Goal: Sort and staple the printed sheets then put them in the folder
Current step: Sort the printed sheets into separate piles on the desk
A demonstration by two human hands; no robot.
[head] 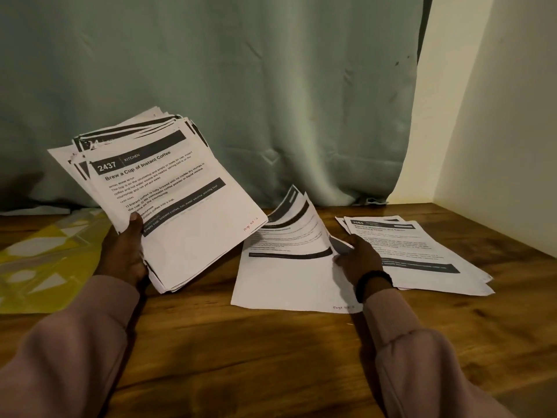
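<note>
Nearest me, my left hand (125,251) grips a thick, fanned stack of printed white sheets (168,200) above the brown wooden table (241,357). My right hand (357,257) pinches curled pages of the middle paper pile (289,260); another printed pile (419,251) lies right.

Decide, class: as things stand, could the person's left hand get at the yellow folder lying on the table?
Probably not yet. The yellow folder lies close beside the left hand with nothing between them, but its fingers are gripping the thick stack of printed sheets; that would need setting down first.
</note>
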